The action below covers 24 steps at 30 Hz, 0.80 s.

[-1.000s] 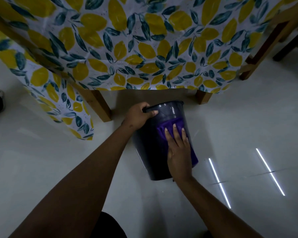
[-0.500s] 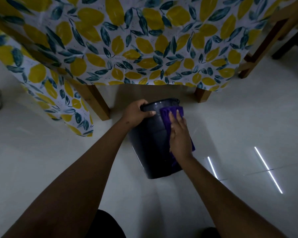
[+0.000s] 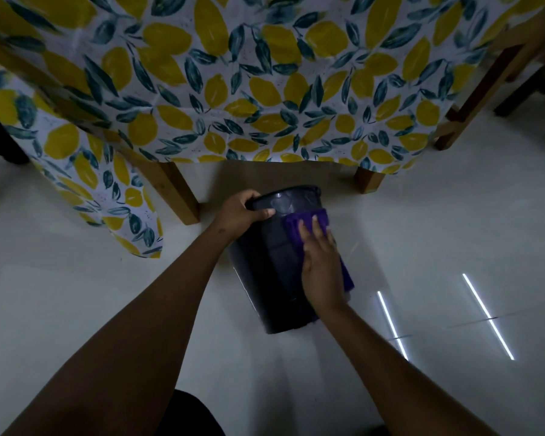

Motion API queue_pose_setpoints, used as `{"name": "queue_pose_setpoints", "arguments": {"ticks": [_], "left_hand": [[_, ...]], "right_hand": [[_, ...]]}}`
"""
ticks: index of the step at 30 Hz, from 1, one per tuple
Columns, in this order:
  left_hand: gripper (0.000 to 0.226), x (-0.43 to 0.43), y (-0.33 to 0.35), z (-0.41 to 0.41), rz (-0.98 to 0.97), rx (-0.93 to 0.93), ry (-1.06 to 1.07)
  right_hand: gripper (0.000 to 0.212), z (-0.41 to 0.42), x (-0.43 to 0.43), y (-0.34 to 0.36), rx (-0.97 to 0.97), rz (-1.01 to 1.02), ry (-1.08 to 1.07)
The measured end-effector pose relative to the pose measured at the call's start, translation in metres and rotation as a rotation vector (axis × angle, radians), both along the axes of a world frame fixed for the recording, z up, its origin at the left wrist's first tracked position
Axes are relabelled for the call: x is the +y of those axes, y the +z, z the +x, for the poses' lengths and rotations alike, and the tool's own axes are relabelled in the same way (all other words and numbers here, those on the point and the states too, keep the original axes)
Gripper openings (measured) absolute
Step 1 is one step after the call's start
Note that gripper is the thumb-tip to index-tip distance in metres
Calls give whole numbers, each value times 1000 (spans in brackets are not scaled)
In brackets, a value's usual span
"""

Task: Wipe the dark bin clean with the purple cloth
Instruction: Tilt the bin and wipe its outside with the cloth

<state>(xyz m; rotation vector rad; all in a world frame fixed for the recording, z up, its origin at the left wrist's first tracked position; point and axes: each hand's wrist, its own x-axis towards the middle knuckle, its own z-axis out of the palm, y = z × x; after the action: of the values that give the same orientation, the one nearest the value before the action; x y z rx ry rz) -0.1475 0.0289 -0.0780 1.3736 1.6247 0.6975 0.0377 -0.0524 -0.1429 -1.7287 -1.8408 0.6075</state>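
Right hand (image 3: pixel 323 262) flat on purple cloth (image 3: pixel 309 220)

Lemon-print tablecloth (image 3: pixel 265 89) drapes a seemingly wooden table leg (image 3: pixel 177 193).

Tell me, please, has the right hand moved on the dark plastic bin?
Yes. The right hand with purple cloth slid up the dark bin toward its rim.

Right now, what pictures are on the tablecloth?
Yellow lemons with dark teal leaves on white, covering the tablecloth; the head view shows it best.
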Motion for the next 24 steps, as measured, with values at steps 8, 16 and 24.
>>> {"name": "queue_pose_setpoints", "arguments": {"ticks": [8, 16, 24], "left_hand": [[35, 1, -2, 7, 13, 32, 18], [67, 13, 11, 15, -23, 389, -144], [31, 6, 9, 10, -17, 116, -46]], "right_hand": [[73, 13, -41, -9, -18, 6, -5], [114, -11, -89, -27, -462, 190, 386], [78, -11, -21, 9, -144, 94, 133]]}}
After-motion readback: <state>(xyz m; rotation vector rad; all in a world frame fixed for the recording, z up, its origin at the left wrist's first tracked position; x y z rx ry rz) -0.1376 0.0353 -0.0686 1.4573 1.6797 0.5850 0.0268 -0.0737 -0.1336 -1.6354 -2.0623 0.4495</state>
